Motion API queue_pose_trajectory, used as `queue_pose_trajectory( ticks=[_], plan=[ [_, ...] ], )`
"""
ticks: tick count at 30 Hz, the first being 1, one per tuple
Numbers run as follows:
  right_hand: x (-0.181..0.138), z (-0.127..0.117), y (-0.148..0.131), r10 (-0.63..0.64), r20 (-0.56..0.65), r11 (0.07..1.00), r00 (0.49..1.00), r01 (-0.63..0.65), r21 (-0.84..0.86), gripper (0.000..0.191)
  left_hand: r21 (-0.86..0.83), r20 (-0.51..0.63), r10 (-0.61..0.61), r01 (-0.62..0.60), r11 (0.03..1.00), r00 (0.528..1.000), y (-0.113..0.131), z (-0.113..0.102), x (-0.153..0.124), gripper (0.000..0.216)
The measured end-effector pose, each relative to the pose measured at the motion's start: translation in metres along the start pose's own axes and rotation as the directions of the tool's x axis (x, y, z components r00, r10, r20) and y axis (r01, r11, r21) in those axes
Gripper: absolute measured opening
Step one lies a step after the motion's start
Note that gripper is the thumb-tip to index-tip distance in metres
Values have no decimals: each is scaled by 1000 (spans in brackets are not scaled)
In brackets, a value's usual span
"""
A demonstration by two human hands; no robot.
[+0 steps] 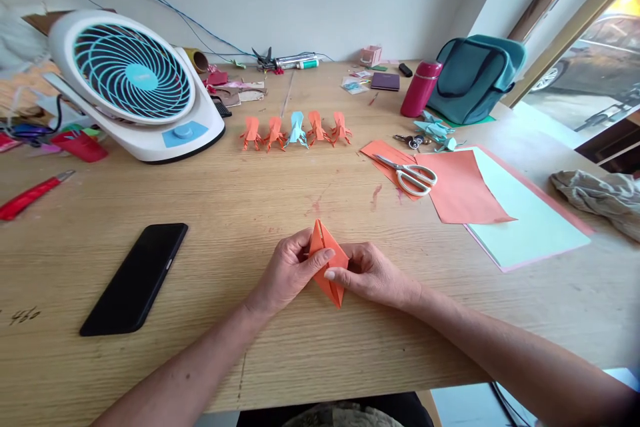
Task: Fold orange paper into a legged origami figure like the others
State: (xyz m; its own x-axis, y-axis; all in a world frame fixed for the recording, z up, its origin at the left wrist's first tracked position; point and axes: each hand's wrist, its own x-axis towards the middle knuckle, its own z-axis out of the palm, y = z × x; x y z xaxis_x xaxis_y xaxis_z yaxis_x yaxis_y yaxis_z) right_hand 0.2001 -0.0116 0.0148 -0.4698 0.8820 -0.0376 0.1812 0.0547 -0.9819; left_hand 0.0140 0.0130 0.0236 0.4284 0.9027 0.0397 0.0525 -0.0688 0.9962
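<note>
A folded orange origami paper (327, 240), diamond-shaped with a slit down its middle, is held up between both hands near the table's front. My left hand (290, 267) grips its left side, thumb pressed on the front face and fingers behind. From the right, my right hand (375, 273) pinches it with the thumb in front; the other fingers are partly hidden behind the paper. Beyond the hands, several finished paper figures stand in a row: orange ones (275, 132) and one light-blue figure (297, 129) in the middle.
White-handled scissors (415, 177) lie on orange sheets (465, 180) at right, over pale paper (535, 227). A black phone (135, 280) and red cutter (30, 199) lie left. A fan (135, 80) stands back left; a pink bottle (421, 90) and teal bag (473, 80) back right.
</note>
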Motion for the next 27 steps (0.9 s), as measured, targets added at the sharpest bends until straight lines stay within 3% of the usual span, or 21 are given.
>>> queue_pose_trajectory(
  ticks=[7,17,27],
  plan=[
    [1,5,-2,38,-37,999,999,-37,20,55,-70,51,-64,67,995,997,0,6,-3,38],
    [-4,6,1,67,21,997,998,-67,25,46,22,-7,-20,20,1000,1000,5,5,-4,31],
    [-4,6,-3,26,30,997,999,-24,-74,42,24,-53,-39,40,999,998,3,4,-4,45]
  ],
)
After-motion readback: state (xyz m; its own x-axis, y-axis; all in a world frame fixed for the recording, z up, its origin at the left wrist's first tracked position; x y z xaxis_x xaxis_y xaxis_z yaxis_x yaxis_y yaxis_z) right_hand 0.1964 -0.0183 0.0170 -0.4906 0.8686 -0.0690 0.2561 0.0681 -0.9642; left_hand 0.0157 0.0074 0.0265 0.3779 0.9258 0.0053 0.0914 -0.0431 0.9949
